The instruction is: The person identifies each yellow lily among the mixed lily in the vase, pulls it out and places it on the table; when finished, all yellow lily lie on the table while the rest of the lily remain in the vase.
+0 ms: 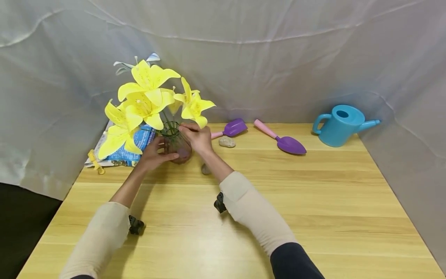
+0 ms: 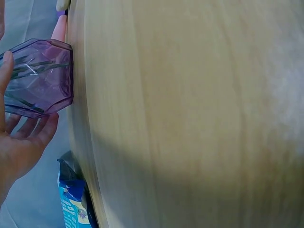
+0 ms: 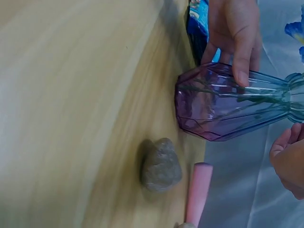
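Beige fabric sleeves (image 1: 99,232) nearest; left hand (image 1: 151,155) grips faceted purple-teal transparent vase (image 3: 202,104); right hand (image 1: 198,138) at its mouth, pinch unclear. Likely arranging broad-petalled yellow lilies (image 1: 148,77); next adjustment needs vase steady.

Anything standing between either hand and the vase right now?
Nothing visible: the left hand holds the vase by its body, and the right hand is up at its neck. The nearest stone lies right of the vase, clear of both hands.

Yellow flowers (image 1: 143,105), purple-to-teal vase (image 3: 223,107)
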`<state>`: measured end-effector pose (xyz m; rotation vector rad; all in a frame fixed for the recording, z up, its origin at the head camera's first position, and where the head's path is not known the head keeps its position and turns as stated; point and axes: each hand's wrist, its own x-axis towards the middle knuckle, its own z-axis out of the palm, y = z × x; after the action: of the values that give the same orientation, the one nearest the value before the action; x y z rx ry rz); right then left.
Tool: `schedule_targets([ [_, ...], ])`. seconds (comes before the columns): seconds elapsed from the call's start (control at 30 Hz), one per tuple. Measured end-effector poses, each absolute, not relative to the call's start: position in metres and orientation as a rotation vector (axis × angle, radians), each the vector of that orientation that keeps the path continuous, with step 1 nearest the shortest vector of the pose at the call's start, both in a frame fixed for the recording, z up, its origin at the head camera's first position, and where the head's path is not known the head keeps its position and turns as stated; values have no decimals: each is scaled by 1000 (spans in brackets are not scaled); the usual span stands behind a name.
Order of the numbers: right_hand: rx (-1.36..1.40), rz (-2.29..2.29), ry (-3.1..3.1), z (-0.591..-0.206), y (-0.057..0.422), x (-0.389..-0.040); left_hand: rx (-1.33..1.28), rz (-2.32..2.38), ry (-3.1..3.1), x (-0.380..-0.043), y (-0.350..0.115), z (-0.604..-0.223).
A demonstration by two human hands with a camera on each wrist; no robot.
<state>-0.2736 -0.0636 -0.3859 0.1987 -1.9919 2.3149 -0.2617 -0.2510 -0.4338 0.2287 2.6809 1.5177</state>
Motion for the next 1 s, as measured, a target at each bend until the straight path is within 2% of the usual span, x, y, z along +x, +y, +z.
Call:
schedule_targets([
  [0.2,205,2310,-2000,-379,-66,-273,226,1501,2689,-260,-254,-432],
  [0.53,386,2088,-1873,-362,-62,-262,237,1504,2682,-260,-255,-433],
  [0.8,400,1997,-1694,-316,-32,-243,240,1512,2675,-262,-250,-430],
  [1.0,410,1974,-1518,-291,9,-239,258,1515,2617,-257,-241,-414],
])
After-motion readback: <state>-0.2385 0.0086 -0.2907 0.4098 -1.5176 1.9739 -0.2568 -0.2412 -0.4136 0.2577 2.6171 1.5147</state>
